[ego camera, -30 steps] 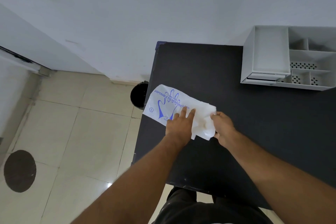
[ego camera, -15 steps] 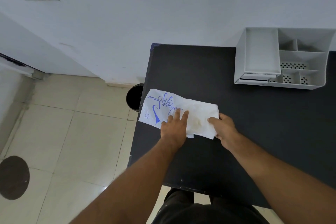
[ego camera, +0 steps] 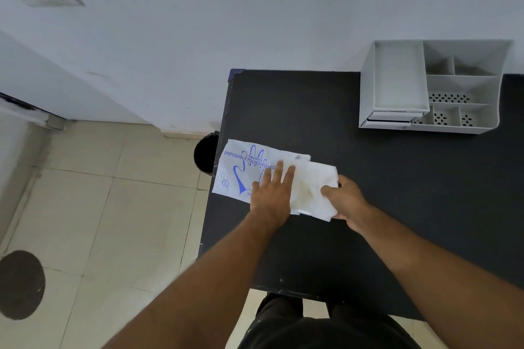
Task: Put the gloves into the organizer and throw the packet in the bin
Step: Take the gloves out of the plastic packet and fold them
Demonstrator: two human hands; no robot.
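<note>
- Since the earlier frame, the gloves (ego camera: 314, 190) have slid further right out of the packet (ego camera: 243, 167).
- One left hand (ego camera: 272, 193): fingers flat, pressing the packet on the counter (ego camera: 397, 193).
- One right hand (ego camera: 344, 198): fingers pinched on the gloves.
- One organizer (ego camera: 397, 85) at the far right; one bin (ego camera: 205, 153) beside the counter's left edge.

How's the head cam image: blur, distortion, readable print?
Head view: wide-angle bend curves the table edges and organizer; light soft and even, no glare; left hand fingertips slightly blurred; packet print readable until that hand covers it.
</note>
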